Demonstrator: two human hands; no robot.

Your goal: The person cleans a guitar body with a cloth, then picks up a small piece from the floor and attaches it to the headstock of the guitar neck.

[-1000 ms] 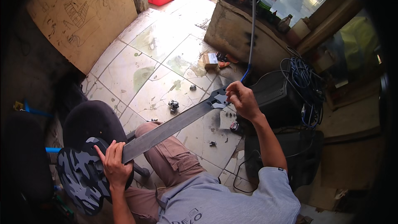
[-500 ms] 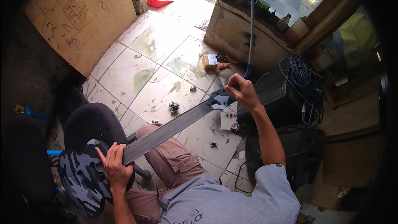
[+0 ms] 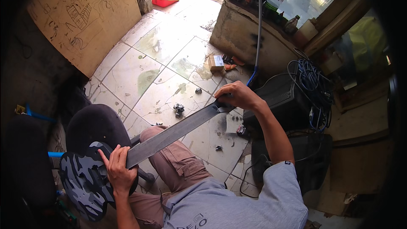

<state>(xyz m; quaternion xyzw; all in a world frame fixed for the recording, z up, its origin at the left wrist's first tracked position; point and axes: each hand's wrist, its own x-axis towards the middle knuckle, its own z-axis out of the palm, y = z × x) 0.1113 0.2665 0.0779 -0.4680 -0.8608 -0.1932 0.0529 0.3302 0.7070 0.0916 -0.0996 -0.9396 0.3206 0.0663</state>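
**Guitar point(image 3: 169, 134) slanted across the person's leg point(image 3: 182, 163)**

It lies from 8 o'clock up to just past the centre. Its camouflage-patterned body point(image 3: 80, 186) sits at 8 o'clock, with a black seat point(image 3: 95, 121) beyond it at 9 o'clock. The left hand point(image 3: 121, 171) lies over the join of body and neck, index finger spread from the others; its thumb is hidden, so I cannot tell whether it clamps. The neck point(image 3: 186, 124) points towards 2 o'clock, no strings visible on it, and small metal parts point(image 3: 179, 110) lie on the tiled floor point(image 3: 121, 74) near it. Just off centre towards 3 o'clock, the right hand point(image 3: 240, 95) bends over the head point(image 3: 220, 109), fingers close together, tips at its far edge; I cannot tell if they pinch anything.

The step in hand looks like tending the head end while the left hand steadies the rest. The next move seems to call for a firm left hold and light, exact fingertips.
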